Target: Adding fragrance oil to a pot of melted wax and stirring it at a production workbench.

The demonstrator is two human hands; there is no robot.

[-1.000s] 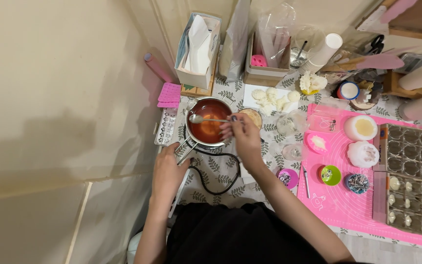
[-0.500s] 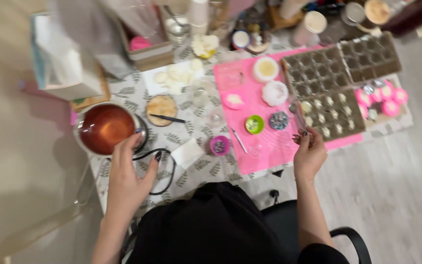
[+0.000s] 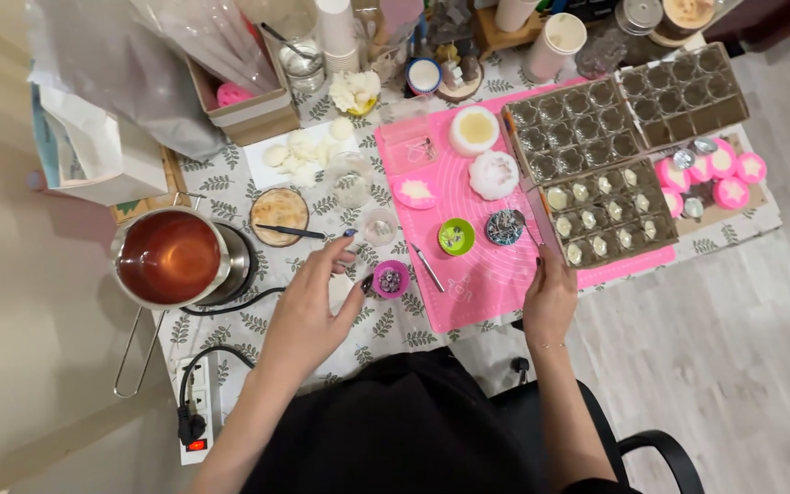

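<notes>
Left hand [image 3: 308,311] open, empty, just left of small magenta cup [image 3: 389,279]: likely light, tippable; grip by rim.

Pot [image 3: 169,257] left of mat [image 3: 496,265], tray [image 3: 601,224] right

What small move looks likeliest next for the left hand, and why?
Probably a short reach forward to the small pink cup: the left hand hovers open just beside it, fingers spread, holding nothing. The right hand rests at the cardboard tray edge on the pink mat.
</notes>
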